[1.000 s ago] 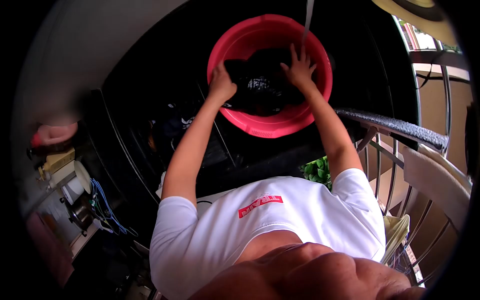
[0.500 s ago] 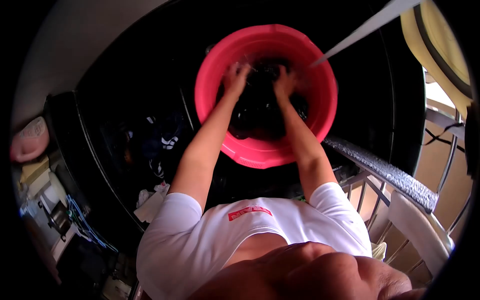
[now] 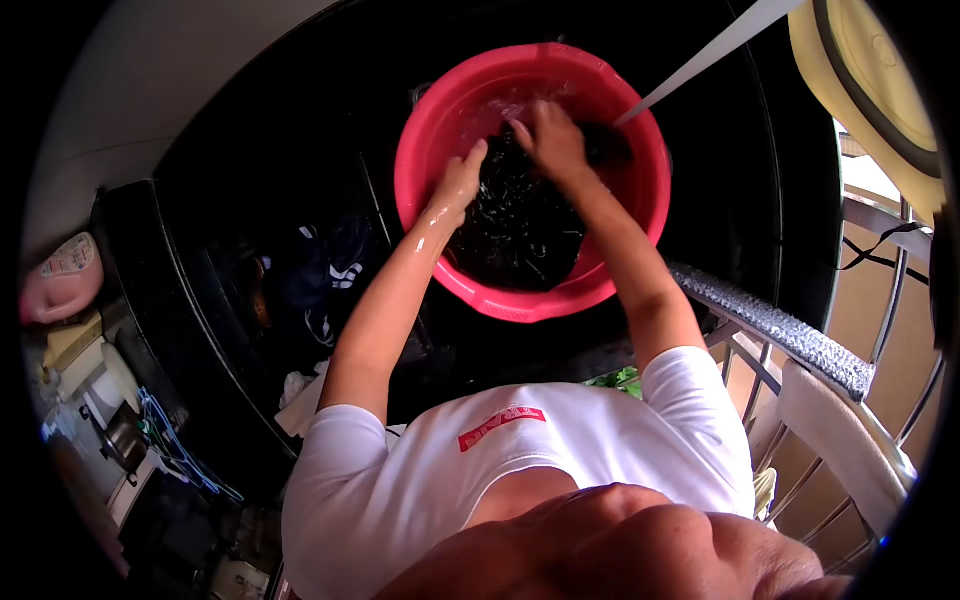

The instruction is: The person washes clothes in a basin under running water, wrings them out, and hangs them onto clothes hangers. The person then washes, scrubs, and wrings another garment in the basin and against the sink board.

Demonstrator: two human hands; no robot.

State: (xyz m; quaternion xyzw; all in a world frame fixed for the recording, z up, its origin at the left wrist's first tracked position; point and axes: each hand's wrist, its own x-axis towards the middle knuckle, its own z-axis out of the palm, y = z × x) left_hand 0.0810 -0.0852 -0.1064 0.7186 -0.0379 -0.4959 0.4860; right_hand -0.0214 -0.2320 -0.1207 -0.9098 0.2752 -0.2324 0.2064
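A red plastic basin (image 3: pixel 530 306) holds dark wet cloth (image 3: pixel 515 235) lying in water. My left hand (image 3: pixel 462 182) is at the basin's left side, against the cloth's edge, its fingers curled together; what they grip is hidden. Farther in, near the far side, my right hand (image 3: pixel 552 142) bends over the dark cloth with fingers drawn in, and whether cloth is between them is too dark to tell. A pale strip, like a stream or a strap (image 3: pixel 715 50), runs down to the basin's upper right rim.
Dark clothing with white stripes (image 3: pixel 325 270) lies left of the basin. A pink bottle (image 3: pixel 65 278) and blue hangers (image 3: pixel 170 440) are at the far left. Right of me are a grey fuzzy-covered bar (image 3: pixel 770 325), metal railings and a yellow round object (image 3: pixel 875 75).
Both hands were spread over the cloth a second ago, then moved inward. Now my left hand is lower at the left side and my right hand reaches farther toward the far rim.
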